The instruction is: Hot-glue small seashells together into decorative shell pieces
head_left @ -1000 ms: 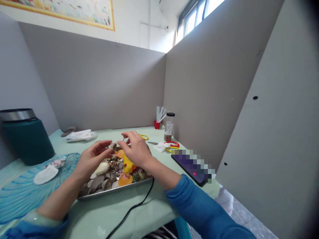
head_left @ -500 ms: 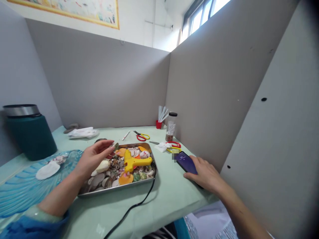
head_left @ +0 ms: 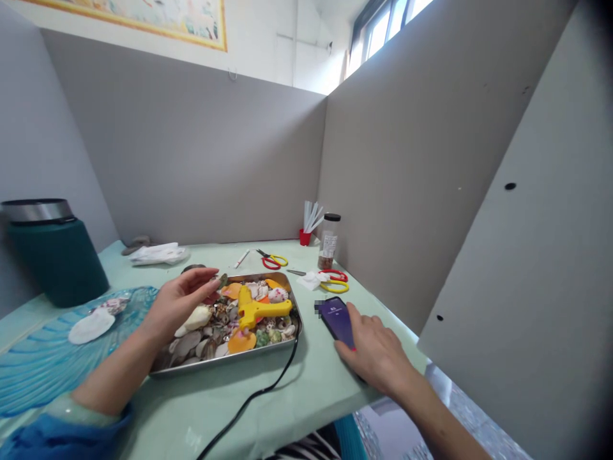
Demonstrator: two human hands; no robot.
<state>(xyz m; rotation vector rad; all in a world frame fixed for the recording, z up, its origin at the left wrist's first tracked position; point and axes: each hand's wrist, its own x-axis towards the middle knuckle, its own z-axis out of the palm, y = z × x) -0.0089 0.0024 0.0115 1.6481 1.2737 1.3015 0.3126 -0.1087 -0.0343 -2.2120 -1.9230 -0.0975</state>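
My right hand [head_left: 376, 348] is closed around the lower part of a smartphone [head_left: 338, 322], which lies screen up at the table's right side. Its screen is lit purple. Over the far left part of a metal tray [head_left: 230, 356], my left hand [head_left: 184, 294] is held with thumb and fingers curled together. A small greenish shell [head_left: 223, 280] shows at its fingertips, though the contact is partly hidden. The tray is full of seashells [head_left: 194, 319]. On top of them rests a yellow hot glue gun [head_left: 261, 310], its black cord [head_left: 253, 397] running over the front edge.
A blue shell-shaped plate [head_left: 36, 361] holds a white shell [head_left: 92, 327] at left, near a dark green bottle [head_left: 57, 262]. Beyond the tray are two pairs of scissors [head_left: 272, 260], a clear jar [head_left: 328, 243] and a red cup [head_left: 304, 237] of glue sticks. Grey partitions enclose the table.
My right hand has slid the phone left across the table, closer to the tray. My left hand has stayed almost still.
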